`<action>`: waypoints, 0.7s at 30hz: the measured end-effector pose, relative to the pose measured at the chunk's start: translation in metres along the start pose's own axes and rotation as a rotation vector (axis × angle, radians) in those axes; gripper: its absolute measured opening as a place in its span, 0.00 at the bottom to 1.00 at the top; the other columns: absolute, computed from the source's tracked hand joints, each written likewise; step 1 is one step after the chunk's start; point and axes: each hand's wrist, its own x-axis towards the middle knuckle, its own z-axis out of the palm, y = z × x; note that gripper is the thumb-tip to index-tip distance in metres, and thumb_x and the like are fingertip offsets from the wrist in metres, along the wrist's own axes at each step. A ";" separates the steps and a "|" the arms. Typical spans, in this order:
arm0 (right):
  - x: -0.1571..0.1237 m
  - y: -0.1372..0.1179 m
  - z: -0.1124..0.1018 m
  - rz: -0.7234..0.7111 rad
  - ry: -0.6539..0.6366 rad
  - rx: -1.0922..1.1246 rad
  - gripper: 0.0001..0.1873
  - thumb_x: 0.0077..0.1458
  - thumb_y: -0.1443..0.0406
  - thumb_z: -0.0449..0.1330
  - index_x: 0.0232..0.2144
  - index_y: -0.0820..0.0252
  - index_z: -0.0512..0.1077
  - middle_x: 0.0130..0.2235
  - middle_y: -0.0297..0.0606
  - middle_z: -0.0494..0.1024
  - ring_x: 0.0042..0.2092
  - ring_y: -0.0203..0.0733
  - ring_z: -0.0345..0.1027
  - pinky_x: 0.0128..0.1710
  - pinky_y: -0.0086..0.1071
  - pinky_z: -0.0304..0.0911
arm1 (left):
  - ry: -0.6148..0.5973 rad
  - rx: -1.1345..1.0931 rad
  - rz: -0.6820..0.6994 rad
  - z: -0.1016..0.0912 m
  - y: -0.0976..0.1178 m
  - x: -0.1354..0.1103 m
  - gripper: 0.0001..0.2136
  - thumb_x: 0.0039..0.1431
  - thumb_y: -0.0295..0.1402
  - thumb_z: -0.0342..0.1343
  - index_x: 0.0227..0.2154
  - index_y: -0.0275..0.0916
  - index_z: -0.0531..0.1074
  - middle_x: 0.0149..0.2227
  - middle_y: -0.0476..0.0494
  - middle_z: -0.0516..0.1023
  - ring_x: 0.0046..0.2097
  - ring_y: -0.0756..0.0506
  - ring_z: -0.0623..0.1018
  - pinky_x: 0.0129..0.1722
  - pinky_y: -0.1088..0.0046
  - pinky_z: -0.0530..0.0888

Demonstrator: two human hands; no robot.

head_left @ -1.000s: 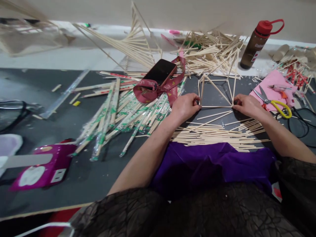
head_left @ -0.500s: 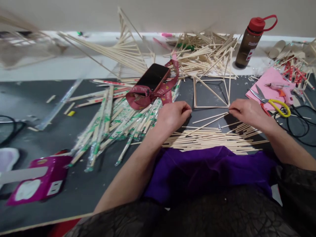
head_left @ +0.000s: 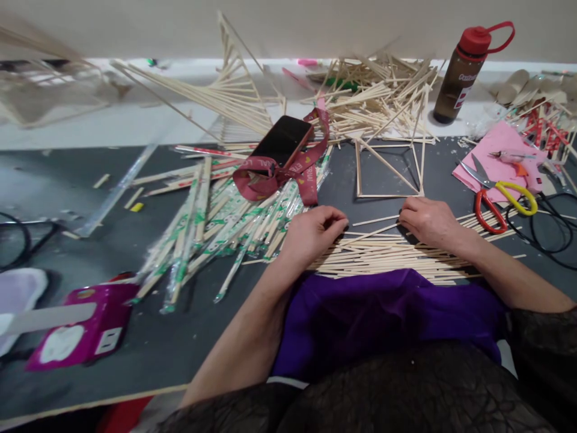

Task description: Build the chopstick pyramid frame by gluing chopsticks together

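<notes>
My right hand [head_left: 426, 222] has its fingers pinched at the far end of a thin wooden stick [head_left: 376, 232], which slants down to the left over other sticks. Thumb and fingers of my left hand [head_left: 318, 231] are pressed together beside the left ends of the loose sticks; whatever may be between them is hidden. Under and in front of both hands lies a layer of loose wooden sticks [head_left: 383, 255]. Just beyond my right hand stands an open frame of glued sticks [head_left: 390, 196], with a square base side and slanting struts.
Wrapped chopsticks [head_left: 193, 240] lie left, beneath a phone [head_left: 283, 138] with a pink lanyard [head_left: 255, 177]. Scissors [head_left: 491, 210], a glue gun [head_left: 518, 162] and a cable [head_left: 547, 240] lie right. A bottle [head_left: 460, 78] and a stick pile [head_left: 378, 102] stand behind.
My right hand has moved down and left, away from the frame's corner, and the stick at its fingers has shifted with it. My left hand has dropped slightly towards me.
</notes>
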 end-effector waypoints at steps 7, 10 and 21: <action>-0.004 -0.004 -0.010 -0.050 -0.081 -0.019 0.10 0.64 0.69 0.55 0.39 0.60 0.77 0.43 0.41 0.78 0.37 0.41 0.70 0.27 0.35 0.46 | 0.029 -0.077 0.129 0.003 0.000 0.001 0.12 0.58 0.42 0.55 0.34 0.40 0.80 0.32 0.43 0.82 0.35 0.44 0.79 0.38 0.70 0.71; -0.008 -0.005 -0.012 -0.061 -0.108 -0.015 0.10 0.63 0.71 0.55 0.39 0.60 0.77 0.43 0.42 0.78 0.36 0.41 0.71 0.27 0.34 0.47 | 0.011 -0.131 0.155 0.003 0.004 -0.001 0.12 0.57 0.42 0.56 0.32 0.40 0.80 0.31 0.43 0.81 0.33 0.45 0.79 0.35 0.70 0.71; -0.011 -0.004 -0.018 0.090 -0.095 0.032 0.12 0.66 0.70 0.50 0.42 0.60 0.74 0.40 0.41 0.81 0.36 0.41 0.73 0.28 0.34 0.42 | 0.130 -0.388 -0.009 0.001 0.010 -0.005 0.11 0.54 0.41 0.60 0.34 0.41 0.80 0.31 0.47 0.79 0.27 0.50 0.74 0.25 0.74 0.68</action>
